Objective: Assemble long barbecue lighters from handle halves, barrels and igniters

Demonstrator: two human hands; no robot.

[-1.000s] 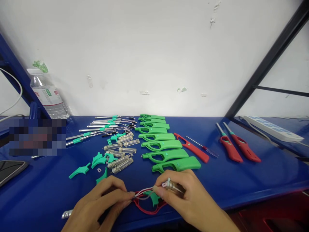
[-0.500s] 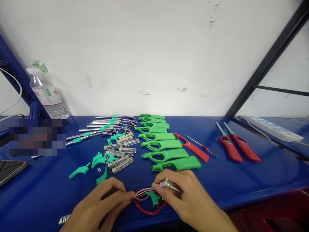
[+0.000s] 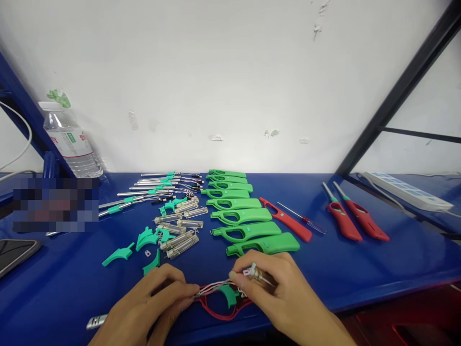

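Note:
My left hand (image 3: 154, 300) is closed at the front end of a red lighter casing (image 3: 225, 317), pinching the metal lighter tube (image 3: 96, 321), whose slotted tip sticks out left of the hand. White wires and a thin grey tube (image 3: 216, 285) run from there to my right hand (image 3: 279, 293). That hand is curled around a clear fuel tank (image 3: 264, 277), its thumb and index finger pinched on the thin tube. Between the hands, a teal trigger (image 3: 229, 295) sits in the casing. The casing's rear part is hidden under my right hand.
Beyond my hands lie several green casings (image 3: 252, 230), clear tanks (image 3: 183, 246), teal triggers (image 3: 118, 254) and wired metal tubes (image 3: 144, 193). A red casing half (image 3: 288, 221), a screwdriver (image 3: 302, 219) and two red lighters (image 3: 344, 221) are rightward. A bottle (image 3: 74, 144) stands back left.
My right hand has shifted slightly, and the tank in it is turned a little. The thin tube and wires between the hands look straighter. My left hand has barely moved.

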